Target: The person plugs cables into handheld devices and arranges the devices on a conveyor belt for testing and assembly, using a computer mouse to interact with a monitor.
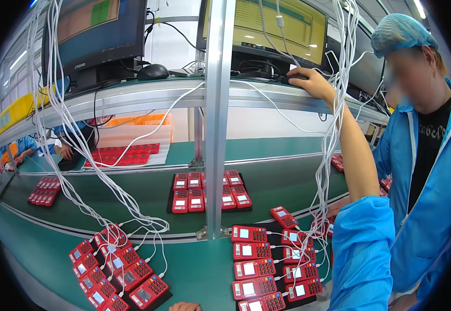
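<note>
My right hand (313, 83) reaches up to the metal shelf, its bare forearm rising from a pushed-up blue sleeve. Its fingers are bent over a dark computer mouse (283, 79), mostly covered, below a monitor (267, 31) with a yellow window. Only the knuckles of my left hand (185, 307) show at the lower edge, so its fingers stay hidden. That hand lies between two groups of red card terminals. The right group (251, 268) stands in two columns on a black mat, with lit screens and white cables plugged in. The left group (124, 262) is cabled too.
A metal post (219, 119) rises in front of me. White cable bundles (334, 124) hang on both sides. More red terminals (188, 193) lie on the green belt behind. A person (417, 150) in a blue coat stands close at right; another mouse (153, 72) sits on the shelf.
</note>
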A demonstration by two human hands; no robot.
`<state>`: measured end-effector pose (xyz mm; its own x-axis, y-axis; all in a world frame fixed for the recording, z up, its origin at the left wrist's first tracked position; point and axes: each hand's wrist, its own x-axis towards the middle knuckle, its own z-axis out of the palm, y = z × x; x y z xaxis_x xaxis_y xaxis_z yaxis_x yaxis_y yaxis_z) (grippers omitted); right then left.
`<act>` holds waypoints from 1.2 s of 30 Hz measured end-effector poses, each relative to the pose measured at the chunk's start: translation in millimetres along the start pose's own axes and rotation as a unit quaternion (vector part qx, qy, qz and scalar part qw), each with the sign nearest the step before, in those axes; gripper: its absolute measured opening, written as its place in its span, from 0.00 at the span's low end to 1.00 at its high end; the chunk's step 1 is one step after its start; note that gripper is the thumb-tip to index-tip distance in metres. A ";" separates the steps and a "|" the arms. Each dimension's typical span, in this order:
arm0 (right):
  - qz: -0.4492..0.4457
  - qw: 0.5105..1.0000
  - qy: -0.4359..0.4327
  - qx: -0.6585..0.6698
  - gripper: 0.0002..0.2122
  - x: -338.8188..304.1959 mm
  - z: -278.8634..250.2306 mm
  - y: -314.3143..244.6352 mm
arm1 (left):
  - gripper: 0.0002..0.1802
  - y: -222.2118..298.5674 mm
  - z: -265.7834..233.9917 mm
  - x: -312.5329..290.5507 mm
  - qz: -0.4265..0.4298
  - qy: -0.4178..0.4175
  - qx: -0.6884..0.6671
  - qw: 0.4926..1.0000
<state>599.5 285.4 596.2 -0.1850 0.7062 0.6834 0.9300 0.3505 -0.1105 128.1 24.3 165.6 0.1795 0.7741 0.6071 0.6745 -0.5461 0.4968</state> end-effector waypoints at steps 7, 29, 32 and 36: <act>0.002 1.000 -0.002 0.012 0.17 -2.3 -0.2 0.4 | 0.05 3.0 -1.6 2.6 -0.006 -0.003 -0.007 1.000; -0.018 1.000 0.025 -0.005 0.16 1.7 4.5 7.6 | 0.05 2.4 1.1 2.1 -0.016 -0.013 0.006 1.000; -0.013 1.000 0.020 0.001 0.16 1.8 4.5 6.3 | 0.05 0.5 2.6 0.3 -0.013 -0.008 0.006 1.000; 0.007 1.000 0.012 0.002 0.15 1.3 4.7 1.2 | 0.05 0.7 2.1 0.0 -0.017 -0.012 0.012 1.000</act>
<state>598.9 289.6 593.5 -0.1639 0.6965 0.6986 0.9315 0.3424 -0.1230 130.1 24.5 164.6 0.1731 0.7992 0.5755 0.6977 -0.5120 0.5011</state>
